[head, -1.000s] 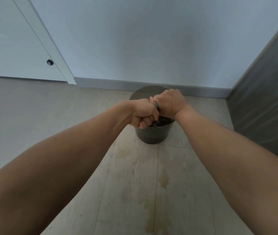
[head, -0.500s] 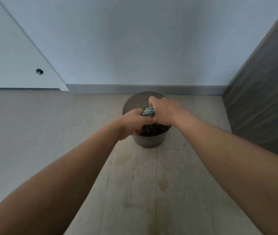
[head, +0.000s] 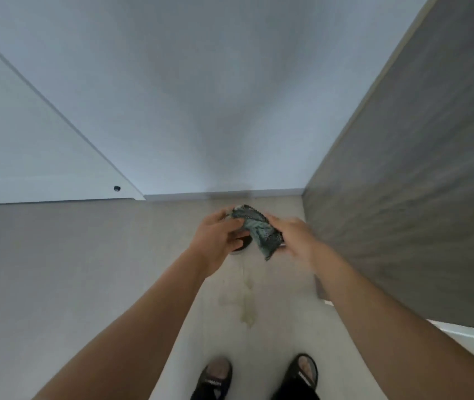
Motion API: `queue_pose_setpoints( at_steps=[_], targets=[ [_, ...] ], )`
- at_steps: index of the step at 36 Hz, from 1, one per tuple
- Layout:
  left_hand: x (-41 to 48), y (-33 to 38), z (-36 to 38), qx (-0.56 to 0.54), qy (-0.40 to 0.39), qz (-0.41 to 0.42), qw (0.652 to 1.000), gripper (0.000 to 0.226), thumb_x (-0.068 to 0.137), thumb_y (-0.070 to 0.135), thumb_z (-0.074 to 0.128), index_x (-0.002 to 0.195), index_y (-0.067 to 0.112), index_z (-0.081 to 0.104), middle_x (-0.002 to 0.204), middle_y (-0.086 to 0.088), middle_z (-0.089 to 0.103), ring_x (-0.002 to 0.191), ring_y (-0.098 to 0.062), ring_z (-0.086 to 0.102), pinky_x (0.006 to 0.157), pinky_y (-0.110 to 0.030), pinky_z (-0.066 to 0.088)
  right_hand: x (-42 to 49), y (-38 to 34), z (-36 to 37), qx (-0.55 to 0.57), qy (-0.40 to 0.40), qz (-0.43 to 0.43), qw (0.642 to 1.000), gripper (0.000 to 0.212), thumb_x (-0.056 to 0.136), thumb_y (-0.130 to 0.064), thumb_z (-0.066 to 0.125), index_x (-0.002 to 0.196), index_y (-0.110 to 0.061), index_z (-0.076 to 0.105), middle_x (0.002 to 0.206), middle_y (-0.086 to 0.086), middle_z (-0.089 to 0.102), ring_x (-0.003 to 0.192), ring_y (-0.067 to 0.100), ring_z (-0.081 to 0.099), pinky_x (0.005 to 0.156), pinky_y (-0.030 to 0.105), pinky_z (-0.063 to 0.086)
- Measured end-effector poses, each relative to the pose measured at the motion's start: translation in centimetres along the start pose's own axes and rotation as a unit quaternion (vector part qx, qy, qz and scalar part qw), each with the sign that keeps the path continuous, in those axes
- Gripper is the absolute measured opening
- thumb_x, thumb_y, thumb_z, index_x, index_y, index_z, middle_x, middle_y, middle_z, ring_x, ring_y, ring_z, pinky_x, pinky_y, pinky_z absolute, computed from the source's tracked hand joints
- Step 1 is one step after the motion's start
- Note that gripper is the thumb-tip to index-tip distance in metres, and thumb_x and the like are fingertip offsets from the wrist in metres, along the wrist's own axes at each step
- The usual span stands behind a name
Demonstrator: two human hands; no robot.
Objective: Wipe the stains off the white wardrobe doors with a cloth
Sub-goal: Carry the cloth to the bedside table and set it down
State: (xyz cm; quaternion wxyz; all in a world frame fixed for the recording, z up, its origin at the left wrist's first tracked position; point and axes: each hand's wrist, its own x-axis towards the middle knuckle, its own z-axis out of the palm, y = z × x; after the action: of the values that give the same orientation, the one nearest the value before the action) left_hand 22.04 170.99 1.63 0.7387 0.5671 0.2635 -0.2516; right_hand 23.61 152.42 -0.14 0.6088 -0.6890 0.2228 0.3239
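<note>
Your cloth (head: 260, 230) is teal-grey with a dark netted pattern; your sandals (head: 214, 379) are black; the floor (head: 85, 269) is beige, the side panel (head: 417, 197) grey wood-grain.

1. Looking straight down here, both bare arms stretched out over a pale tiled floor (head: 85, 269).
2. The left hand (head: 218, 241) and right hand (head: 295, 235) hold a crumpled grey-green cloth (head: 259, 229) between them. The left pinches the top end and the right grips the lower side, though that hand is pretty blurry.
3. A dark round bin (head: 243, 246) peeks out right under the hands, mostly hidden.
4. There's a yellowish stain (head: 248, 311) on the floor between the forearms.
5. Two feet in black sandals (head: 215, 379) show at the bottom edge.
6. White wall (head: 201, 96) ahead, grey wood-grain panel (head: 417, 183) on the right, white door (head: 28, 154) on the left with a small dark knob (head: 117, 188) low down.
</note>
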Motion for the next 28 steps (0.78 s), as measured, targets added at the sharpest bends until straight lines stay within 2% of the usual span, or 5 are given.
queue_pose_setpoints(
  at_steps=[7, 11, 20, 23, 28],
  targets=[
    [-13.7, 9.4, 5.7, 0.298, -0.087, 0.143, 0.94, 0.035, 0.082, -0.005, 0.076, 0.109, 0.015, 0.065, 0.095, -0.004, 0.071, 0.077, -0.016, 0.065, 0.061, -0.015, 0.052, -19.8, -7.8, -2.5, -0.116, 0.035, -0.114, 0.986, 0.085, 0.059, -0.094, 0.062, 0.115, -0.03, 0.07, 0.114, -0.006, 0.074, 0.106, 0.015, 0.069, 0.096, 0.037, 0.053],
    [-20.2, 11.7, 10.1, 0.324, -0.194, 0.213, 0.901, 0.049, 0.075, -0.009, 0.079, 0.113, 0.016, 0.062, 0.112, -0.007, 0.067, 0.091, -0.017, 0.071, 0.077, -0.027, 0.058, -30.0, -9.3, -4.8, -0.119, 0.074, -0.166, 0.976, 0.046, 0.062, -0.074, 0.078, 0.098, -0.046, 0.071, 0.1, -0.01, 0.074, 0.1, 0.013, 0.071, 0.095, 0.039, 0.056],
    [-30.8, 10.0, 20.4, 0.348, -0.352, 0.272, 0.825, 0.039, 0.072, 0.0, 0.07, 0.104, 0.02, 0.06, 0.105, -0.01, 0.069, 0.093, -0.031, 0.071, 0.074, -0.042, 0.064, -45.0, -4.1, -11.1, 0.011, 0.196, -0.222, 0.955, 0.02, 0.101, -0.027, 0.062, 0.114, -0.019, 0.074, 0.106, 0.008, 0.077, 0.102, 0.025, 0.073, 0.093, 0.042, 0.058],
    [-32.8, 8.6, 24.4, 0.323, -0.375, 0.245, 0.834, 0.038, 0.065, 0.006, 0.06, 0.102, 0.013, 0.064, 0.096, -0.003, 0.069, 0.083, -0.018, 0.067, 0.07, -0.028, 0.056, -49.1, -1.0, -15.1, 0.108, 0.234, -0.23, 0.938, 0.019, 0.102, -0.013, 0.058, 0.109, -0.009, 0.075, 0.106, 0.011, 0.075, 0.099, 0.023, 0.07, 0.087, 0.036, 0.056],
    [-36.4, 4.0, 31.2, 0.341, -0.437, 0.159, 0.817, 0.029, 0.074, 0.016, 0.056, 0.098, 0.012, 0.073, 0.085, -0.003, 0.066, 0.082, -0.02, 0.053, 0.072, -0.033, 0.04, -54.8, 4.5, -20.3, 0.203, 0.251, -0.234, 0.917, 0.021, 0.096, -0.019, 0.066, 0.108, -0.003, 0.074, 0.112, 0.026, 0.07, 0.097, 0.034, 0.065, 0.088, 0.048, 0.052]
  ],
)
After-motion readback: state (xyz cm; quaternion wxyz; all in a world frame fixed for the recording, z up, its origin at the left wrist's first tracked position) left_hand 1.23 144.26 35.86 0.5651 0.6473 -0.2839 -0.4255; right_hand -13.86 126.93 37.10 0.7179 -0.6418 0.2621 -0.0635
